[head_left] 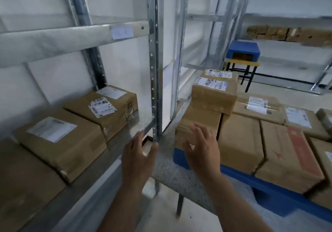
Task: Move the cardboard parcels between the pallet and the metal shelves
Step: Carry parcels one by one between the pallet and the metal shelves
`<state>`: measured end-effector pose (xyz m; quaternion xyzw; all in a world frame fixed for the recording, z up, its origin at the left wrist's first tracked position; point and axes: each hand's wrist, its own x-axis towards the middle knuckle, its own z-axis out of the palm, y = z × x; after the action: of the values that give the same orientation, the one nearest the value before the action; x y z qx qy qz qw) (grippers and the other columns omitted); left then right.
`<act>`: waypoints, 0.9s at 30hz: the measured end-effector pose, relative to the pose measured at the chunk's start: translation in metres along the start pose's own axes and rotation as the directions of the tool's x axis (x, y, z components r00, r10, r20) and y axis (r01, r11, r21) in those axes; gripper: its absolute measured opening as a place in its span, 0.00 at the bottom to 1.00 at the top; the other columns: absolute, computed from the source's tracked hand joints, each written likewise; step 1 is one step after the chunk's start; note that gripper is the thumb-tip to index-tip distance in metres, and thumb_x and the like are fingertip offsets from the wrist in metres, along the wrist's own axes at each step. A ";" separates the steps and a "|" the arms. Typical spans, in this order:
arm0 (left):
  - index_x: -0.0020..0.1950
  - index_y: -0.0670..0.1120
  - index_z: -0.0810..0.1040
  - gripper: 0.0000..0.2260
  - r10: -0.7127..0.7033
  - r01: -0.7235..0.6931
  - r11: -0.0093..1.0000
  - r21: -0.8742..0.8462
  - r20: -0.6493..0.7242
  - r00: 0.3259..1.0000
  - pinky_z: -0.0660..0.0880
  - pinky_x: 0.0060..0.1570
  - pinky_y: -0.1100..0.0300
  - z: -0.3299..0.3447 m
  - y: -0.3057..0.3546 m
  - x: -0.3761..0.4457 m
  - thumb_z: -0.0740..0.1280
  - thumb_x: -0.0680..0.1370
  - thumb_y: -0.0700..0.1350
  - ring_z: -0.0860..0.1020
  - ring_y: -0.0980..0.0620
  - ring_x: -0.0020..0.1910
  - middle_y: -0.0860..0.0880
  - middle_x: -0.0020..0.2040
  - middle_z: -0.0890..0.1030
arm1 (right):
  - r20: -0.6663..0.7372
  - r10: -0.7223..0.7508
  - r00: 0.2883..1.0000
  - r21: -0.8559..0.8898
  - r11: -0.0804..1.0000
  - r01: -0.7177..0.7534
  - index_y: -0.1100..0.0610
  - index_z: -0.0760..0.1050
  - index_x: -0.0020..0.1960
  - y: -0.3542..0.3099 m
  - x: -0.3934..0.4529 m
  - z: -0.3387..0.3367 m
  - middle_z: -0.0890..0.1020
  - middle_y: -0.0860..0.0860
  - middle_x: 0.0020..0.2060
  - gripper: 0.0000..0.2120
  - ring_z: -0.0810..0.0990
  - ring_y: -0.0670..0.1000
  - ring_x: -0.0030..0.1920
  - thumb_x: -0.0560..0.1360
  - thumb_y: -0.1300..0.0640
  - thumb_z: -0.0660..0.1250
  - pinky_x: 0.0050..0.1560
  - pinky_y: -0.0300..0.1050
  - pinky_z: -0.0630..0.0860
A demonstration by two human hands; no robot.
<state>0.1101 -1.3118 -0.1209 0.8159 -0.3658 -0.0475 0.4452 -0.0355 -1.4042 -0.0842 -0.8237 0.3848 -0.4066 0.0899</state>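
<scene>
Shelf-side, both hands' fingers [197, 133] spread, seemingly empty.

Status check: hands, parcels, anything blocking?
Left hand and right hand open, holding nothing. Parcels on shelf and on pallet. Shelf upright stands between the hands.

Shipping labels [102, 106] on the shelved parcels blur beyond reading; the blue pallet [280, 201] runs off the right edge, and distant boxes [287, 33] smear into indistinct brown.

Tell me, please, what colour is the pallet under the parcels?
Blue: the pallet under the parcels shows best in the head view, the only one.
</scene>
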 end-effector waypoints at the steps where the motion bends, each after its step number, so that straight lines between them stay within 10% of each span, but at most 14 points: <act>1: 0.72 0.55 0.63 0.27 0.002 -0.002 1.000 0.000 -0.032 0.999 0.67 0.64 0.48 -0.010 0.000 -0.012 0.60 0.76 0.62 0.67 0.50 0.68 0.50 0.71 0.68 | 0.017 -0.025 1.000 0.024 0.999 0.025 0.62 0.78 0.55 -0.007 -0.006 -0.002 0.80 0.58 0.54 0.17 0.78 0.59 0.52 0.68 0.64 0.74 0.47 0.52 0.76; 12: 0.72 0.47 0.67 0.27 -0.130 0.181 0.969 0.169 -0.273 0.953 0.60 0.67 0.55 -0.087 -0.012 -0.179 0.67 0.75 0.53 0.65 0.49 0.69 0.48 0.71 0.68 | 0.257 -0.179 0.950 0.227 0.966 0.121 0.58 0.72 0.66 -0.051 -0.121 -0.042 0.74 0.56 0.64 0.21 0.72 0.56 0.64 0.74 0.55 0.69 0.62 0.53 0.71; 27: 0.73 0.53 0.63 0.28 -0.097 0.226 0.952 0.209 -0.494 0.864 0.59 0.66 0.56 -0.194 -0.008 -0.278 0.61 0.75 0.61 0.63 0.51 0.70 0.52 0.73 0.66 | 0.233 -0.383 0.894 0.328 0.896 0.298 0.57 0.73 0.65 -0.172 -0.176 -0.080 0.76 0.55 0.62 0.20 0.74 0.55 0.63 0.75 0.52 0.67 0.63 0.49 0.68</act>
<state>-0.0095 -0.9972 -0.0795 0.8812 -0.1774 0.1664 0.4054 -0.0642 -1.1481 -0.0586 -0.9079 0.1533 -0.3410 0.1893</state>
